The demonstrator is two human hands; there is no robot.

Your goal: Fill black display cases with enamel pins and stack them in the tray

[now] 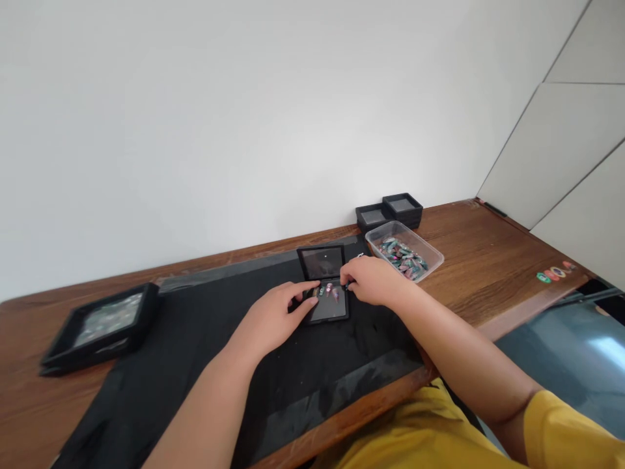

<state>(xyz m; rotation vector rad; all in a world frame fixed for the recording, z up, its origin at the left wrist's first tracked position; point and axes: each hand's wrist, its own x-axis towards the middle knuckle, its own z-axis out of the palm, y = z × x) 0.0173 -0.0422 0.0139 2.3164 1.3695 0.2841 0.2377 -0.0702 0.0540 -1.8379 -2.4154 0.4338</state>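
Observation:
A small black display box (328, 311) lies open on the black mat (205, 352), its lid (322, 262) standing up behind it. Two or three small pink and green stones (330, 290) lie along the box's far edge. My left hand (273, 319) rests on the box's left side, fingers curled against its edge. My right hand (372, 280) is at the box's right far corner, fingers pinched together by the stones; what they hold is too small to make out.
A clear plastic tub (424, 264) of pink and green stones stands to the right. Two closed black boxes (389, 212) sit behind it by the wall. A larger black tray (100, 326) of stones lies far left. Coloured stickers (554, 273) mark the table's right edge.

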